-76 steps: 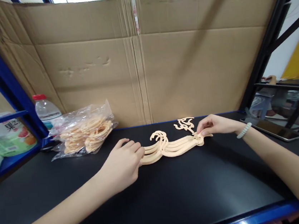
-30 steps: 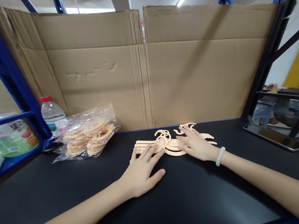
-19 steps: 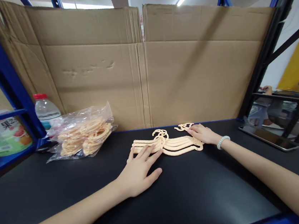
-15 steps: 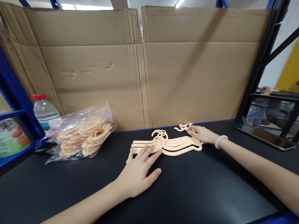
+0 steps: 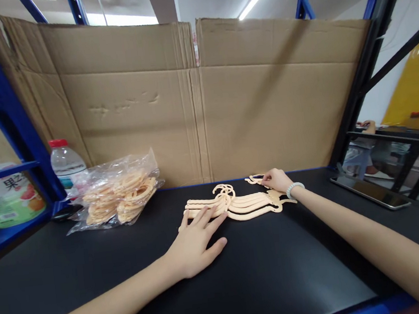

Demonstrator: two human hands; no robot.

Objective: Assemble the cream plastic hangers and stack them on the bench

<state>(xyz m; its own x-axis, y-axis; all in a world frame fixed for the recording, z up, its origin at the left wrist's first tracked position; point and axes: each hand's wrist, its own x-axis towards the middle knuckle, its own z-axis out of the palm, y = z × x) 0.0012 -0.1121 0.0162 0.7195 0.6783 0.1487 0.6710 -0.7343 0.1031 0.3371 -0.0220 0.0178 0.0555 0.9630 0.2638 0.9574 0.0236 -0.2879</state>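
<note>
Several cream plastic clothes hangers (image 5: 252,215) lie overlapped in a fan on the black table, their hooks (image 5: 225,189) bunched at the middle. My left hand (image 5: 199,244) rests with fingers spread over the left arms of these hangers. Behind their right ends, my right hand (image 5: 277,180) has its fingertips closed on another cream hanger (image 5: 254,179). Its curved hook part shows left of the fingers, and the rest is partly hidden by the hand. A cream end pokes out below the right wrist, which wears a pale bead bracelet.
A clear plastic bag (image 5: 123,197) of cream parts lies at left, by a red-capped bottle (image 5: 66,160). A phone-like slab (image 5: 370,192) lies at right. Cardboard (image 5: 132,110) walls off the back, between blue and black rack posts.
My right hand has lifted slightly and turned, with its fingertips bent down on the hanger. More of a cream end shows under the wrist. My left hand stays in place.
</note>
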